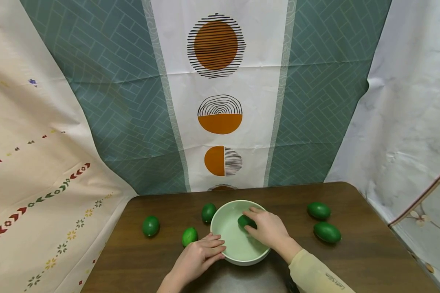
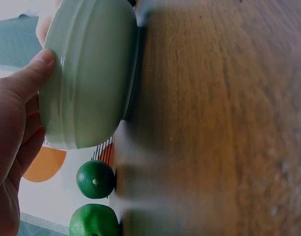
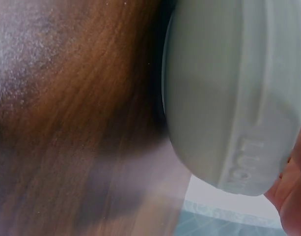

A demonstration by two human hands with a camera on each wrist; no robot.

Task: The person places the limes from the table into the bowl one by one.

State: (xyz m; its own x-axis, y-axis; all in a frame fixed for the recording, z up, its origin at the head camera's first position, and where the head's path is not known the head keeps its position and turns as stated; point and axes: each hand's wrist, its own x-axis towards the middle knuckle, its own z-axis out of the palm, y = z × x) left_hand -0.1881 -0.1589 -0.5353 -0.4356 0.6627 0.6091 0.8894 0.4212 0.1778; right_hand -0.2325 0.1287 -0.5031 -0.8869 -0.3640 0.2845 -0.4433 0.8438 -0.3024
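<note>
A pale green bowl [image 1: 238,248] stands on the table at the middle front. My left hand [image 1: 202,253] holds its near left rim, fingers over the edge; the left wrist view shows the thumb [image 2: 40,69] against the bowl's outer wall [image 2: 91,73]. Inside the bowl, my right hand [image 1: 267,230] has its thumb and fingers around a dark green lime [image 1: 245,221]. From the right wrist view, the bowl's outer side [image 3: 214,88] hides that lime, and only part of the right hand [image 3: 292,191] shows beyond the rim.
Left of the bowl lie three limes: one by its rim [image 1: 208,213], a brighter one [image 1: 189,236] near my left hand, and one farther left [image 1: 151,226]. Two more limes, a far one [image 1: 319,210] and a nearer one [image 1: 327,232], lie right on the brown wooden table [image 1: 366,260]. Patterned cloths hang behind.
</note>
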